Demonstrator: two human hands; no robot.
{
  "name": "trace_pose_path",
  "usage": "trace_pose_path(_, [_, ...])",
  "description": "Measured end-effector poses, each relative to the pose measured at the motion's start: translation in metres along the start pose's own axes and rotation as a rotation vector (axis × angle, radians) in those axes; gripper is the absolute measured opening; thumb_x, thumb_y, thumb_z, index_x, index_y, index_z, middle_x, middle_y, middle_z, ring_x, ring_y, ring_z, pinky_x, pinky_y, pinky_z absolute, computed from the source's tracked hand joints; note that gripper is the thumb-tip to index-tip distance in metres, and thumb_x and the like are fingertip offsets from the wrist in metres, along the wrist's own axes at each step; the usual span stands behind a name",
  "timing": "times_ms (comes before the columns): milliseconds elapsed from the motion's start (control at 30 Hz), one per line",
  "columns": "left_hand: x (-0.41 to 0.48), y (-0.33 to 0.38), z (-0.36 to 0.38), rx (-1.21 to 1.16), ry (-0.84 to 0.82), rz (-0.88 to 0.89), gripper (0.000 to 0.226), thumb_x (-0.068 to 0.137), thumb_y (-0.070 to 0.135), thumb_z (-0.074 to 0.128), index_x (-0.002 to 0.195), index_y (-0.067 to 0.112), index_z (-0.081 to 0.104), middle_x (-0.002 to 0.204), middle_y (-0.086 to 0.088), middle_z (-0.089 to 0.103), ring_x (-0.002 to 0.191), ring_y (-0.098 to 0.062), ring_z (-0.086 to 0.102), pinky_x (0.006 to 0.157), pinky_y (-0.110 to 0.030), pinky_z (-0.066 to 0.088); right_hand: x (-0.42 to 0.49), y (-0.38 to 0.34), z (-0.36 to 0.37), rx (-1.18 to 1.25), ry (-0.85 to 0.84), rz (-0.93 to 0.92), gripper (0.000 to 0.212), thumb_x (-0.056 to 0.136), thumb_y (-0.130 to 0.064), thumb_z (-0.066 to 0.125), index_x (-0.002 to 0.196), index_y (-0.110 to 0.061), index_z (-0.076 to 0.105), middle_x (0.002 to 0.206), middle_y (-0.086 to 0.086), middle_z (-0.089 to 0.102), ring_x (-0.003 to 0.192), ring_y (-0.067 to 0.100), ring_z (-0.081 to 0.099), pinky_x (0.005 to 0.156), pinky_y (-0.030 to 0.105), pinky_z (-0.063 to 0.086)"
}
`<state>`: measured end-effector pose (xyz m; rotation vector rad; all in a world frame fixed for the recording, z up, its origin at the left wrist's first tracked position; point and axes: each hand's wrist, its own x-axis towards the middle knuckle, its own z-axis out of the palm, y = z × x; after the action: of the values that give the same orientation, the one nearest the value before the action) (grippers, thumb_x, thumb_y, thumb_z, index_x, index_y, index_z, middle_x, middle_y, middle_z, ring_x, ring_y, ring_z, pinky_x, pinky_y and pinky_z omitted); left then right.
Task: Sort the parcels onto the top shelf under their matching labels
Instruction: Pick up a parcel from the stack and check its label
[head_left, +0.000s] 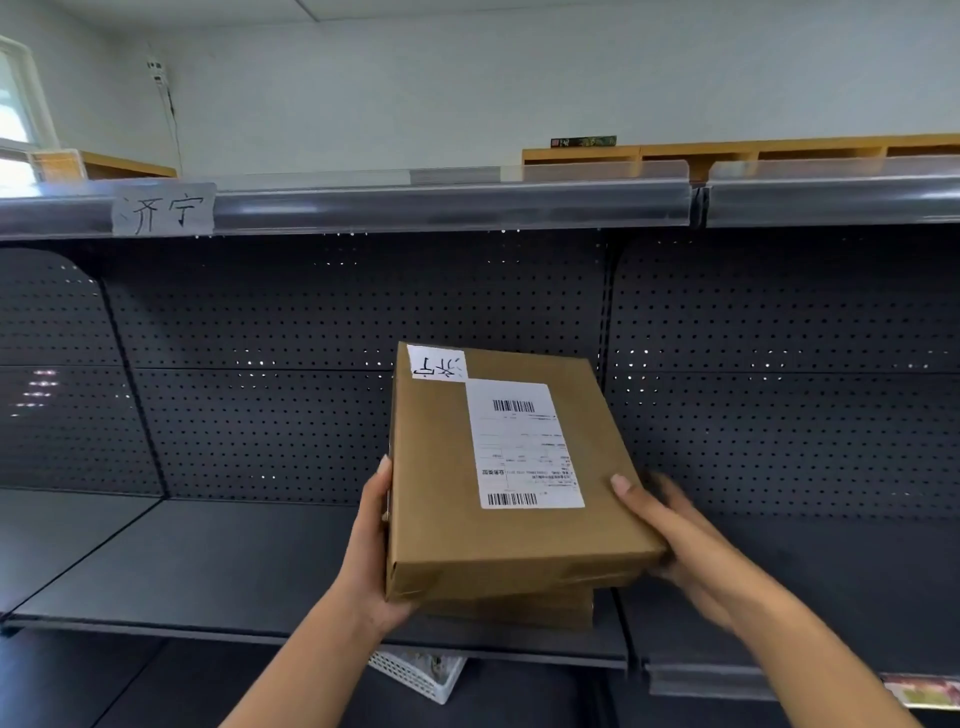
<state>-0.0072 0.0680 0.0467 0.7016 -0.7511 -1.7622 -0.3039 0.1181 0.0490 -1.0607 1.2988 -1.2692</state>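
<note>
I hold a flat brown cardboard parcel (441, 483) tilted up in front of the shelving. It carries a white shipping label and a small handwritten tag at its top left corner, upside down to me. My left hand (371, 540) grips its left edge; my right hand (670, 525) grips its right edge, slightly blurred. A second brown parcel (519, 610) lies on the middle shelf right beneath it. The top shelf (467, 205) runs above, with a handwritten paper label (163, 209) stuck on its rail at the left.
A dark pegboard back panel (311, 364) stands behind the middle shelf (182, 561). A white plastic basket (421, 675) sits below that shelf. Wooden cubbies (727, 153) stand behind the top shelf at the right.
</note>
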Motion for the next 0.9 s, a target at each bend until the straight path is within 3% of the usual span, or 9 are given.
trace_pose_path(67, [0.003, 0.002, -0.001, 0.107, 0.026, 0.025, 0.07, 0.088, 0.075, 0.054, 0.113, 0.019, 0.089, 0.123, -0.019, 0.082, 0.099, -0.034, 0.082, 0.098, -0.05, 0.057, -0.003, 0.007, 0.003, 0.147, -0.083, 0.032, 0.073, 0.082, -0.046, 0.08, 0.147, -0.02, 0.06, 0.134, 0.004, 0.079, 0.124, 0.025, 0.071, 0.098, 0.04, 0.057])
trace_pose_path(200, [0.015, 0.004, -0.005, 0.455, 0.121, 0.195, 0.067, 0.08, 0.072, 0.067, 0.13, 0.028, 0.079, 0.125, -0.006, 0.083, 0.107, -0.022, 0.078, 0.089, -0.042, 0.058, 0.002, 0.022, 0.006, 0.197, 0.136, -0.13, 0.063, 0.082, -0.045, 0.078, 0.141, -0.028, 0.065, 0.125, -0.003, 0.082, 0.123, 0.022, 0.072, 0.115, 0.047, 0.05])
trace_pose_path(333, [0.009, -0.014, -0.002, 0.681, -0.059, 0.255, 0.071, 0.091, 0.081, 0.056, 0.156, 0.054, 0.048, 0.155, 0.026, 0.06, 0.143, 0.0, 0.054, 0.125, -0.042, 0.038, 0.006, 0.028, 0.009, 0.252, 0.2, -0.193, 0.062, 0.085, -0.045, 0.077, 0.144, -0.031, 0.063, 0.131, -0.004, 0.079, 0.127, 0.021, 0.07, 0.12, 0.049, 0.046])
trace_pose_path(467, [0.007, -0.025, -0.001, 0.719, -0.078, 0.295, 0.074, 0.098, 0.035, 0.074, 0.161, 0.047, 0.036, 0.142, 0.025, 0.07, 0.129, 0.007, 0.064, 0.118, -0.024, 0.045, 0.004, 0.029, 0.009, 0.247, 0.198, -0.224, 0.058, 0.089, -0.04, 0.075, 0.145, -0.03, 0.063, 0.13, -0.005, 0.08, 0.126, 0.019, 0.071, 0.116, 0.044, 0.048])
trace_pose_path(533, [0.006, -0.025, -0.005, 0.729, -0.108, 0.24, 0.07, 0.098, 0.029, 0.075, 0.154, 0.052, 0.039, 0.134, 0.03, 0.073, 0.123, 0.01, 0.067, 0.106, -0.013, 0.05, 0.001, 0.03, 0.007, 0.241, 0.195, -0.231, 0.051, 0.091, -0.036, 0.074, 0.141, -0.031, 0.064, 0.128, -0.005, 0.081, 0.122, 0.017, 0.073, 0.111, 0.04, 0.051])
trace_pose_path(600, [0.001, -0.027, -0.005, 0.684, -0.083, 0.226, 0.078, 0.092, 0.043, 0.079, 0.157, 0.051, 0.037, 0.139, 0.028, 0.071, 0.127, 0.008, 0.065, 0.118, -0.022, 0.045, -0.001, 0.032, 0.007, 0.245, 0.195, -0.241, 0.047, 0.092, -0.035, 0.074, 0.138, -0.032, 0.065, 0.126, -0.007, 0.082, 0.116, 0.013, 0.075, 0.103, 0.035, 0.053])
trace_pose_path(733, [-0.003, -0.051, 0.001, 0.578, 0.122, 0.224, 0.157, 0.049, 0.085, 0.084, 0.17, 0.042, -0.006, 0.173, 0.008, 0.03, 0.159, -0.016, 0.032, 0.132, -0.043, 0.023, -0.002, 0.032, 0.02, 0.298, 0.213, -0.262, 0.052, 0.088, -0.039, 0.074, 0.139, -0.034, 0.061, 0.126, -0.007, 0.081, 0.108, 0.006, 0.078, 0.101, 0.034, 0.054])
trace_pose_path(800, [-0.009, -0.071, 0.009, 0.508, 0.106, 0.17, 0.17, 0.037, 0.09, 0.085, 0.168, 0.043, -0.014, 0.168, 0.013, 0.028, 0.157, -0.017, 0.031, 0.132, -0.047, 0.021, -0.002, 0.033, 0.035, 0.335, 0.226, -0.277, 0.052, 0.09, -0.041, 0.072, 0.14, -0.034, 0.058, 0.129, -0.004, 0.079, 0.106, 0.005, 0.078, 0.102, 0.037, 0.055])
trace_pose_path(900, [-0.014, -0.095, 0.031, 0.299, 0.009, 0.089, 0.166, 0.042, 0.084, 0.09, 0.168, 0.049, -0.013, 0.167, 0.008, 0.042, 0.154, -0.018, 0.041, 0.133, -0.052, 0.023, -0.007, 0.04, 0.065, 0.352, 0.215, -0.287, 0.067, 0.09, -0.043, 0.07, 0.152, -0.033, 0.045, 0.137, -0.003, 0.074, 0.115, 0.01, 0.076, 0.105, 0.042, 0.056])
